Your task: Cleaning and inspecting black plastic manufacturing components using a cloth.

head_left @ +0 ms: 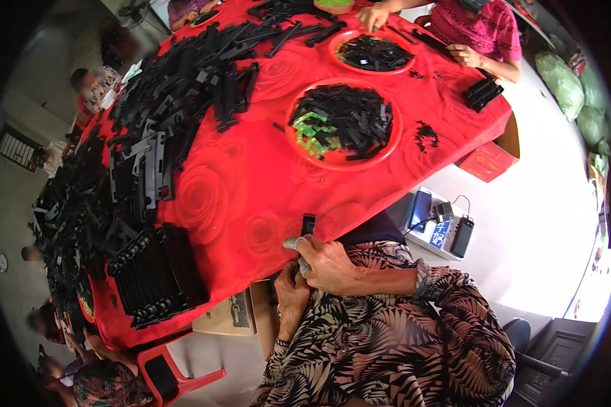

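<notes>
Gripping black part | hands: right closed on it, left's hold unclear | red rose-print tablecloth | pale floor, green sacks

The right hand curls with bent fingers, its forearm nearly level; the left hand sits close against it, slightly lower (fingertips mostly hidden), its forearm angled steeply.

The table is covered by a red rose-patterned cloth. Left of the grip, black strips are stacked; beyond these, loose black parts are heaped. Ahead of it, a near basin and a far basin are set, with small black pieces to the right.
</notes>
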Motion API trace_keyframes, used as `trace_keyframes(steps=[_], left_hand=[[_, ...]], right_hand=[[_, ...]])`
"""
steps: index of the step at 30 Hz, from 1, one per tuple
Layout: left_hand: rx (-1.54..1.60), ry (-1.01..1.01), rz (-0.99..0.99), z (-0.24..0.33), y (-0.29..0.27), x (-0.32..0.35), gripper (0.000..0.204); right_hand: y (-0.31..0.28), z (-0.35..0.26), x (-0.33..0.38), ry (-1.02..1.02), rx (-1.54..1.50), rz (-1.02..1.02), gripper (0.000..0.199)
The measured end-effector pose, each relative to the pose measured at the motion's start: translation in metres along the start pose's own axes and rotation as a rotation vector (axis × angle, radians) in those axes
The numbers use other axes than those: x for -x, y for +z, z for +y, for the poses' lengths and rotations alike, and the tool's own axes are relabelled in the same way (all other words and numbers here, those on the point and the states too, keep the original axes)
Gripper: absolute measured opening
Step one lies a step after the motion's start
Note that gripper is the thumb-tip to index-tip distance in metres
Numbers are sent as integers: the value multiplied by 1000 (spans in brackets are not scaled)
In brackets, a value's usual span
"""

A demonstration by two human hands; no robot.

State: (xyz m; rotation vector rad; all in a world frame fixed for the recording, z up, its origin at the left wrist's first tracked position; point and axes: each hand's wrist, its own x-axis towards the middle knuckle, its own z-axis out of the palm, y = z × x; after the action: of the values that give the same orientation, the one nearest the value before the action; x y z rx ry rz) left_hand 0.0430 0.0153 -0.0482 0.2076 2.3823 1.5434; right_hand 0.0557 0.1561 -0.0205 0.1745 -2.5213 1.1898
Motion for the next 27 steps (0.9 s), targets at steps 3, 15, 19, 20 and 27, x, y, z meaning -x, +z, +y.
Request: trace_keyframes(steps=[3,15,19,20,27], left_hand=[[19,4,-19,-8,1,0,24],[48,-85,-40,38,-4,11,17],[-76,68,31,48,-10,19,22],[-81,19,-12,53,-13,21,22],[93,-45,-75,50,-17,25,23]], right_hand=[[0,0,1,-16,40,-4,51],[-35,-5,-15,-106,67,354,43],[-48,-3,-23,-130,12,380,42],[-51,-3,-27,-144,21,382,40],[-38,2,-49,205,-1049,-30,22]])
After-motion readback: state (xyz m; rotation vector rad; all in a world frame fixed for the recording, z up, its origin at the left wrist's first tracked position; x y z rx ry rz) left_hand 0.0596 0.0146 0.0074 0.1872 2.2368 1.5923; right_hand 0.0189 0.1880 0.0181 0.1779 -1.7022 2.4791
